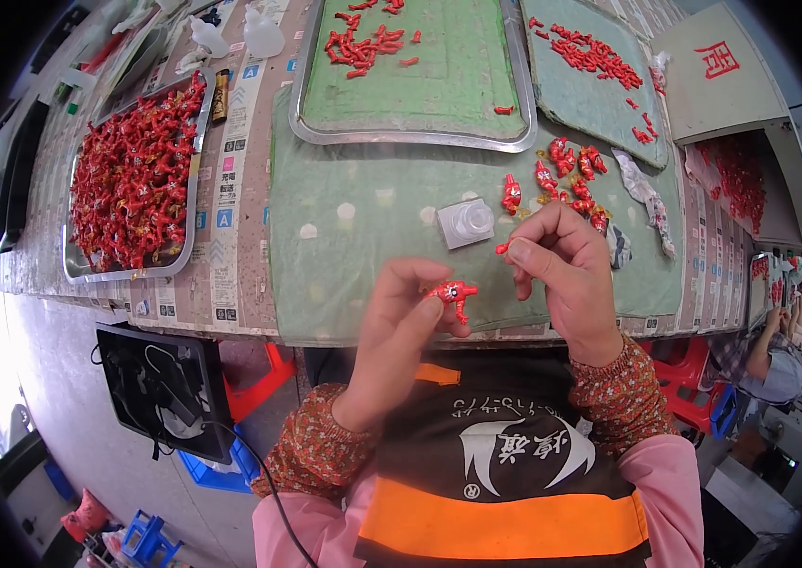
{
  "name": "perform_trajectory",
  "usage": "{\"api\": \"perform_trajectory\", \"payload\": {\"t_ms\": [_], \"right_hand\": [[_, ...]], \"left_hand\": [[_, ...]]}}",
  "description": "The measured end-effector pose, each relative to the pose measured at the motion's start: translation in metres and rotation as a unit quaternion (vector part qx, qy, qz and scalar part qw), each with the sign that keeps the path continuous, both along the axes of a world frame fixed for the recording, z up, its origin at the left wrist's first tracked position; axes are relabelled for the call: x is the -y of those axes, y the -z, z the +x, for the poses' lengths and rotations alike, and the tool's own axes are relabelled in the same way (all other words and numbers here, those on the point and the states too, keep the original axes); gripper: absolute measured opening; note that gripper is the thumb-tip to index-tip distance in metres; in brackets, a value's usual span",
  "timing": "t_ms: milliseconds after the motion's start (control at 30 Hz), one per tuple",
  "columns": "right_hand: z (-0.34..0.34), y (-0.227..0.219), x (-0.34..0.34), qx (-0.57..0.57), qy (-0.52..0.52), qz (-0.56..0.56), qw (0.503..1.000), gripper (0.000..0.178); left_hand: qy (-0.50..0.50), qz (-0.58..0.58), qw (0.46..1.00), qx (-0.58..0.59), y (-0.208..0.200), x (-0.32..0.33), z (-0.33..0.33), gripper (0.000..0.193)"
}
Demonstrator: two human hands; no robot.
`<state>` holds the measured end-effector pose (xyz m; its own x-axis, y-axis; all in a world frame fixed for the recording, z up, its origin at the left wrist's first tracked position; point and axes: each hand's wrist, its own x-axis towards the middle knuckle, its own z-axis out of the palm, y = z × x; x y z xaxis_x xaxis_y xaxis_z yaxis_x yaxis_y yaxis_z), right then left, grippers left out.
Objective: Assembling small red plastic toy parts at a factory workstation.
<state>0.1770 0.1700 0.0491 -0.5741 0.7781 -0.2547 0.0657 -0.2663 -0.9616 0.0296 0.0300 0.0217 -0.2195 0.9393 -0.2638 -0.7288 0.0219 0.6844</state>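
Pinched between the thumb and fingers of my left hand (399, 320) is a small red figurine (453, 292) with white and dark markings and a limb hanging down. To its upper right, my right hand (567, 270) pinches a tiny red figurine part (503, 248) at its fingertips. The two pieces are apart. Between and beyond my hands a small clear plastic container (465, 222) sits on the green cloth (363, 275). Several red and yellow figurines (562, 156) lie just past my right hand, which partly hides the nearest ones.
A metal tray (188, 232) heaped with red figurines stands at the left. Farther off, a green-lined tray (420, 140) and a grey-green board (571, 109) hold loose red parts. A box (728, 80) stands at the far right. A crumpled white cloth (645, 199) lies near it.
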Motion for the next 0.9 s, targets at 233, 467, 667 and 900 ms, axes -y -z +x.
{"api": "perform_trajectory", "payload": {"t_ms": [233, 467, 667, 900], "right_hand": [[0.003, -0.006, 0.011, -0.012, -0.007, 0.044, 0.999, 0.011], [0.011, -0.01, 0.024, -0.009, -0.054, 0.177, 0.983, 0.014], [0.009, -0.005, 0.029, -0.031, -0.015, 0.187, 0.982, 0.012], [0.014, 0.0, 0.023, -0.013, -0.083, 0.277, 0.957, 0.016]], "left_hand": [[0.07, -0.033, 0.997, 0.005, 0.003, 0.003, -0.004, 0.026], [0.073, -0.02, 0.994, 0.075, 0.002, 0.003, -0.002, 0.021], [0.042, -0.059, 0.997, 0.041, -0.009, 0.003, 0.004, 0.024], [0.047, -0.066, 0.997, -0.018, -0.012, 0.002, 0.0, 0.029]]}}
